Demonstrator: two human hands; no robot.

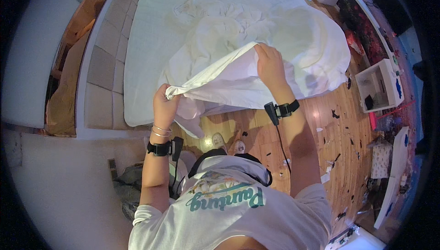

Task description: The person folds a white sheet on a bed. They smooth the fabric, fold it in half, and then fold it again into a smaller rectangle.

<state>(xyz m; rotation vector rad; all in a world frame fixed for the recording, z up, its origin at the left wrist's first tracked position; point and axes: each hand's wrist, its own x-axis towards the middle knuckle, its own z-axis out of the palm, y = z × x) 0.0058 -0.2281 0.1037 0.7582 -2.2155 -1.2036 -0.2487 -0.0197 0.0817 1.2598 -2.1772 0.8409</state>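
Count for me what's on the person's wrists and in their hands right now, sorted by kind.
White sheet, gripped by left hand and right hand: 1
Black wrist straps with a small device, on the left wrist and the right wrist: 2
Thin bangles on the left wrist: 2, as far as the view shows
Total: 5

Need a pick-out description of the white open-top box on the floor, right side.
Start at the bed, then go right past the white sheet both hands grip, onto the wooden floor. The white box stands there, open-topped with dark bits inside; nearby litter is small and flat.
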